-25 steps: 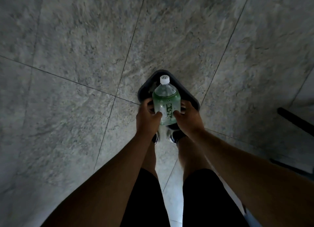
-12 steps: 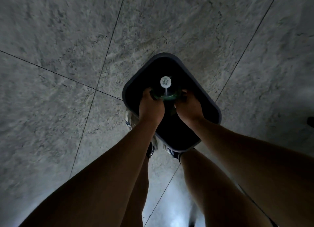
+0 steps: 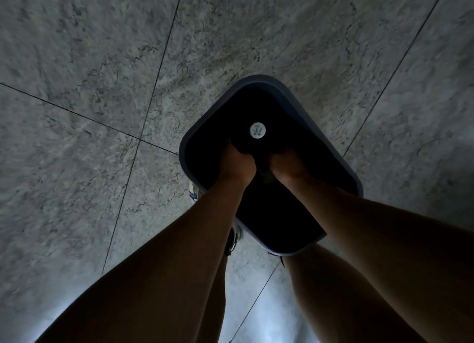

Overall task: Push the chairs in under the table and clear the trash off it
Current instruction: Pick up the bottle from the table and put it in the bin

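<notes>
From the head camera, looking straight down, a dark bin (image 3: 287,93) with a gray rim stands on a gray stone floor (image 3: 89,60). Thin dark lines cross the floor between its big tiles.

Both hands reach down into the open top of the bin. The left hand (image 3: 237,164) is on the left side of the bin's opening, and the right hand (image 3: 288,163) is just beside it, a little to the right. Between the two hands is a bottle (image 3: 246,147), held upright inside the bin. Its body is so dark that it is hard to see. Only its round white cap (image 3: 257,130) shows well, just past the hands and near the middle of the bin.

The fingers of both hands curl in around the bottle from each side, so both hands are holding it. The fingertips are lost in the dark inside the bin.

Two bare arms stretch from the bottom of the picture up to the bin. Under the near edge of the bin, a bit of a shoe (image 3: 193,192) peeks out on the left side.
</notes>
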Demonstrator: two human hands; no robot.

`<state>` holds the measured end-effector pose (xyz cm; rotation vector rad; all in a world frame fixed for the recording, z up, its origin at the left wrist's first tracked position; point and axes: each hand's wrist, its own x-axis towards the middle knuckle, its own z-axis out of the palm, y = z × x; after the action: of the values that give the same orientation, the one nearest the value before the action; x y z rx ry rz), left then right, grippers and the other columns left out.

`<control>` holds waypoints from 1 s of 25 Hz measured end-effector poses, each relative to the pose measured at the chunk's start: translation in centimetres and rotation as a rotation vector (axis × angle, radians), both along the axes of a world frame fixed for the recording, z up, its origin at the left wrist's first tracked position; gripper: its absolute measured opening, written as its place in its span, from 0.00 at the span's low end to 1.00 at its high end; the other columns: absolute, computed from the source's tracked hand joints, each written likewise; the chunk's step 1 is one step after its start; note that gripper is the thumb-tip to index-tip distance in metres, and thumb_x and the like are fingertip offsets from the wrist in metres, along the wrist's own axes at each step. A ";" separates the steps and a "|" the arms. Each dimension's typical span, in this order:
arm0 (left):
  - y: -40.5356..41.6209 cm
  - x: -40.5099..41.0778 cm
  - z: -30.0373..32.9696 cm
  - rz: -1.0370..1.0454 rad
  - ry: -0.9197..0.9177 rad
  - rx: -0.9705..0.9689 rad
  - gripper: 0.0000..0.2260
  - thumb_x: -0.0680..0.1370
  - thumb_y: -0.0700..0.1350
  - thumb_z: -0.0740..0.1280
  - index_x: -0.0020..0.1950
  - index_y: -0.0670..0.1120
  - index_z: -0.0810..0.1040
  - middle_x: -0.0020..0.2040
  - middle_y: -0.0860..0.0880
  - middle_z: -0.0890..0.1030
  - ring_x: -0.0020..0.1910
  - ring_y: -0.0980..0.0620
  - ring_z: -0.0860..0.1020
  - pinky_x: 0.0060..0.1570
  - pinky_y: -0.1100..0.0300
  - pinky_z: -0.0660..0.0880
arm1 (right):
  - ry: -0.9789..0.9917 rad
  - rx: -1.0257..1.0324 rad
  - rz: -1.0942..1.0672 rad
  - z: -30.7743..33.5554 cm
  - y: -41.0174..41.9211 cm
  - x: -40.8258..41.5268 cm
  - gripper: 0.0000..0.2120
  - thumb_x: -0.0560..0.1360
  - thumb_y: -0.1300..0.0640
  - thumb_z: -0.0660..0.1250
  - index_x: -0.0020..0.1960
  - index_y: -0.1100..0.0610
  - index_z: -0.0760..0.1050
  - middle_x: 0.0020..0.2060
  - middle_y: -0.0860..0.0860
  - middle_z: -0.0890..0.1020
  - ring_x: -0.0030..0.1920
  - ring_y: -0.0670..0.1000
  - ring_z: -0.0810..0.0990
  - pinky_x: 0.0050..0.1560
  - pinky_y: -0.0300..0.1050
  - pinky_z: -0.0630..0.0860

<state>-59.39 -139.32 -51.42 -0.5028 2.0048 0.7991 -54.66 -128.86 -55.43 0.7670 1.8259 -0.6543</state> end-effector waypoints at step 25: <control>-2.3 -3.6 40.0 -1.156 0.178 -0.117 0.33 0.79 0.64 0.60 0.81 0.51 0.60 0.80 0.44 0.63 0.77 0.39 0.63 0.74 0.36 0.58 | 0.311 0.158 -0.061 43.5 1.0 4.7 0.34 0.81 0.36 0.52 0.81 0.53 0.53 0.81 0.58 0.52 0.80 0.62 0.52 0.78 0.64 0.54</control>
<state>-63.03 -141.61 -11.41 0.6736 2.0593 -0.0061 -49.93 -127.89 -11.88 0.8660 2.1644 -0.7051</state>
